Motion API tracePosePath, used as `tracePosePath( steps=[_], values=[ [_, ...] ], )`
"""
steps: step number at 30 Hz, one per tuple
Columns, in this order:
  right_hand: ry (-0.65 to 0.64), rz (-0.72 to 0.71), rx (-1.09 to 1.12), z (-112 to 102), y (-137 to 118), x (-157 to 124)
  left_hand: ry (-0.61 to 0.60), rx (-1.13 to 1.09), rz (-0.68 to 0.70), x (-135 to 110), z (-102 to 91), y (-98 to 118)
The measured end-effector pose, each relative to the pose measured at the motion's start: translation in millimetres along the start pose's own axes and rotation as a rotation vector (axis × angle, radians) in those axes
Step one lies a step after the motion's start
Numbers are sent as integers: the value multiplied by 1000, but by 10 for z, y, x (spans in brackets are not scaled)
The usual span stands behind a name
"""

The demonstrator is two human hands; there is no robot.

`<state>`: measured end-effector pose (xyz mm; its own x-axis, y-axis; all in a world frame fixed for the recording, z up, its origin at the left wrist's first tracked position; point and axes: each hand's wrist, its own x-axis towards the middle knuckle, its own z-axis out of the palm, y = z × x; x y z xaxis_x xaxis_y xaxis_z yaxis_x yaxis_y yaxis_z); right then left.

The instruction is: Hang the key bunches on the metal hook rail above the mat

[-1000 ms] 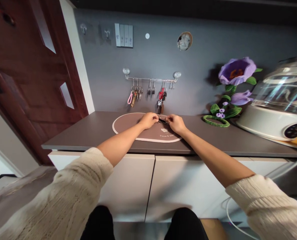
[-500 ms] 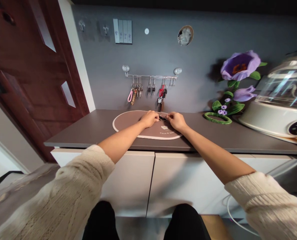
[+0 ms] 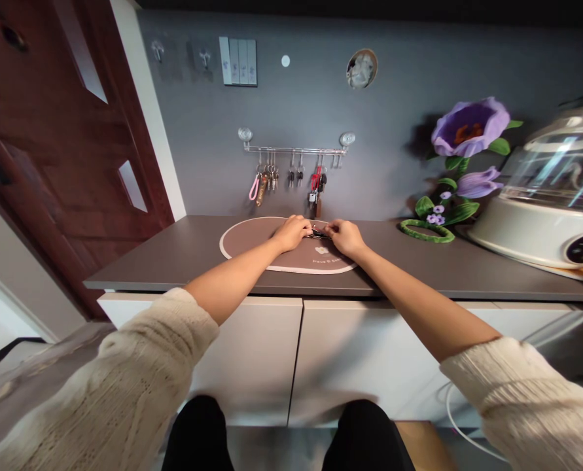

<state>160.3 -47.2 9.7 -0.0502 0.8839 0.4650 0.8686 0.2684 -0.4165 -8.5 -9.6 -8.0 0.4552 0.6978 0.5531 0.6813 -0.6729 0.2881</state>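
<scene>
Grey table [image 3: 173,252] stretches across beneath a wall, its front edge running above white cabinet doors [image 3: 245,356]. An oval brown mat [image 3: 252,241] lies close to the back edge, its rim just short of the front edge. Over the mat's right end, the left hand [image 3: 291,234] and right hand [image 3: 347,239] meet, the fingers [image 3: 305,227] of both pinched closed from either side on a small black object [image 3: 319,233]. A stretch of table separates the mat from a flower ornament [image 3: 448,173] to the right. Past it, a white appliance [image 3: 541,226] stands near the table's right end.
</scene>
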Motion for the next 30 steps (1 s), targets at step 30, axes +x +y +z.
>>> tracePosePath(
  steps=[30],
  values=[
    [-56, -223, 313, -16, -70, -76, 186, -544, -191, -32, -84, 151]
  ],
)
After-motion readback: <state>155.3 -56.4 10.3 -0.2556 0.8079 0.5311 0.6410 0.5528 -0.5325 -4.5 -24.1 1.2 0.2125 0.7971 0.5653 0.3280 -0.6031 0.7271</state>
